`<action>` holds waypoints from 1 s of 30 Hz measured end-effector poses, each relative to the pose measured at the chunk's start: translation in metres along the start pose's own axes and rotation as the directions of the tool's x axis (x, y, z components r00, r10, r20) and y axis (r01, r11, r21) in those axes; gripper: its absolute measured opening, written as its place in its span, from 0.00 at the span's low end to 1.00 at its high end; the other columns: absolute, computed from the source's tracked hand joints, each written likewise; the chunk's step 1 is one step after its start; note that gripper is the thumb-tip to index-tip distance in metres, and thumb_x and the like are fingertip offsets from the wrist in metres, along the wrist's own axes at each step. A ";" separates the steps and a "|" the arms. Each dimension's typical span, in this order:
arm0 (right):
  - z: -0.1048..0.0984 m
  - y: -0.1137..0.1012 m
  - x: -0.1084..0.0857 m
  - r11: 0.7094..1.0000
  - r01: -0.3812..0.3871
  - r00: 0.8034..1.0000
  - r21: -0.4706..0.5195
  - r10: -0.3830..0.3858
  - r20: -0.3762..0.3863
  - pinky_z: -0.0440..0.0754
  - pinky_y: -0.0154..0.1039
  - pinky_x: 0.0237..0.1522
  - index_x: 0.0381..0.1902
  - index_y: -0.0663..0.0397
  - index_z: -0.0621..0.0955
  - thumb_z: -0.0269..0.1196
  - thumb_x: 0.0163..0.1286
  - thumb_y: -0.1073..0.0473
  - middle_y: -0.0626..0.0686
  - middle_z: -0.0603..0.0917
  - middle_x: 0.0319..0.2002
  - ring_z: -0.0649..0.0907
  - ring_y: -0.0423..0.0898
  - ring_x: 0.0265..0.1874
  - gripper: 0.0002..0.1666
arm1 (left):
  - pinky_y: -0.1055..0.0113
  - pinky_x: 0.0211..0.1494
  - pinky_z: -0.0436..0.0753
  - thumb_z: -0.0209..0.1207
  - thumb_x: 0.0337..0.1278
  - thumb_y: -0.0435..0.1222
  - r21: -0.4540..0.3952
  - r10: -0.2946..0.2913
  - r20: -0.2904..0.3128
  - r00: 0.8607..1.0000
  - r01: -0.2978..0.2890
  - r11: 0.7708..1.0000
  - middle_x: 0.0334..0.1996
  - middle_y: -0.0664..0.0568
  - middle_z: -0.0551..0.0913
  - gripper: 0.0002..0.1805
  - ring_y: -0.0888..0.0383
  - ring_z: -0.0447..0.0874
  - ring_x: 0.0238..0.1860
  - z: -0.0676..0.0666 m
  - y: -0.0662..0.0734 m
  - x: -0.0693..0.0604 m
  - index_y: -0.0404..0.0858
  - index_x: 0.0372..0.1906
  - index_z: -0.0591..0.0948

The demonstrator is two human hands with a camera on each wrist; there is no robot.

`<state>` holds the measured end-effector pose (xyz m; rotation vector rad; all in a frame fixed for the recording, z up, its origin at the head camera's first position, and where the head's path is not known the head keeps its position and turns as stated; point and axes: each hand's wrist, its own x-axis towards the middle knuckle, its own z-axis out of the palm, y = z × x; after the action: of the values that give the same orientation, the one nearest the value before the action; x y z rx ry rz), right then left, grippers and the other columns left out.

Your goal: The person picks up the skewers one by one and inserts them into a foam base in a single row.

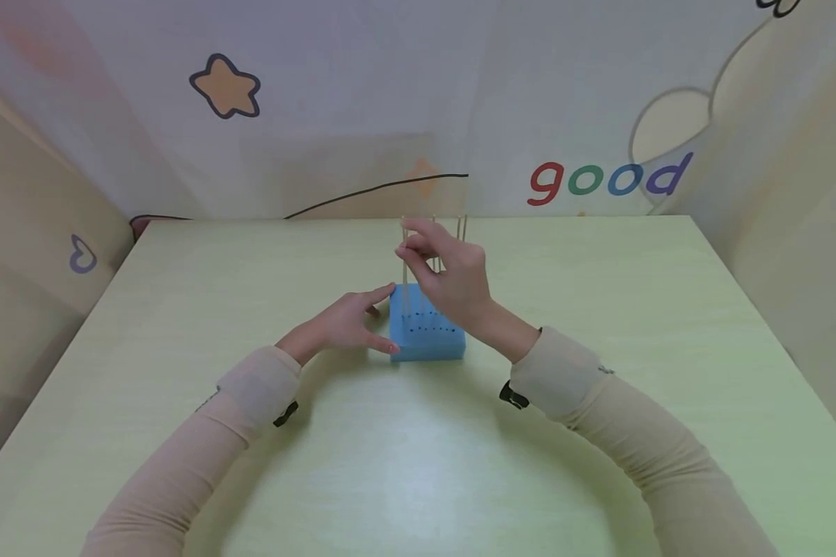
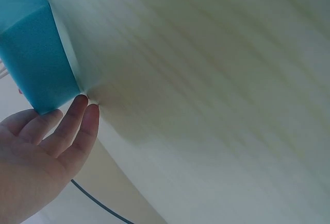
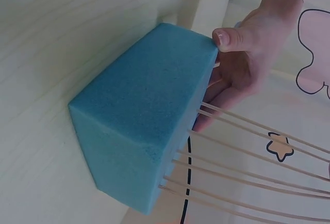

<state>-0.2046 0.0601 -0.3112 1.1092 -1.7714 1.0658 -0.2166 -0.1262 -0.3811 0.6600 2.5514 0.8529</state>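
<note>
A blue foam block (image 1: 427, 350) with rows of small holes in its top sits on the table. Several thin wooden sticks (image 3: 258, 177) stand in it. My left hand (image 1: 348, 321) holds the block from its left side, thumb at the front corner and index finger toward the back corner. In the left wrist view, fingertips of that hand (image 2: 49, 154) touch the block's lower edge. Above the block, my right hand (image 1: 456, 282) pinches one upright stick (image 1: 405, 275) near its top between thumb and fingers. This hand hides part of the block and some sticks.
The pale wood-grain table (image 1: 251, 263) ends at a printed backdrop (image 1: 362, 100) behind the block. Fabric walls rise at the left (image 1: 35, 255) and right (image 1: 794, 232). Both sleeved forearms reach in from the front.
</note>
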 end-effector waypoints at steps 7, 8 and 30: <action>0.005 0.002 0.001 0.999 -0.009 0.999 -0.036 0.010 0.031 0.81 0.35 0.29 0.44 0.68 0.75 0.65 0.53 0.74 0.58 0.83 0.24 0.84 0.48 0.23 0.19 | 0.53 0.60 0.66 0.70 0.37 0.50 -0.005 0.000 -0.002 1.000 0.000 1.000 0.68 0.46 0.57 0.56 0.46 0.68 0.58 -0.002 -0.002 -0.001 0.39 0.71 0.50; 0.006 0.002 0.001 0.999 -0.004 1.000 -0.038 0.005 0.029 0.81 0.35 0.29 0.44 0.69 0.75 0.65 0.52 0.74 0.58 0.83 0.24 0.84 0.48 0.23 0.19 | 0.53 0.60 0.66 0.70 0.37 0.50 -0.004 -0.001 -0.002 1.000 0.001 1.000 0.68 0.46 0.57 0.56 0.46 0.68 0.58 -0.002 -0.003 -0.001 0.39 0.71 0.50; -0.029 -0.006 -0.020 0.996 -0.056 0.986 -0.063 0.065 0.155 0.79 0.34 0.24 0.53 0.69 0.74 0.66 0.51 0.72 0.57 0.79 0.27 0.80 0.44 0.19 0.29 | 0.53 0.60 0.66 0.70 0.37 0.50 0.018 -0.004 -0.008 1.000 0.005 1.000 0.67 0.43 0.59 0.56 0.45 0.68 0.58 0.000 -0.002 0.001 0.37 0.71 0.51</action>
<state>-0.1880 0.0912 -0.3173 1.1364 -1.9587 0.9787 -0.2181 -0.1275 -0.3824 0.6573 2.5691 0.8336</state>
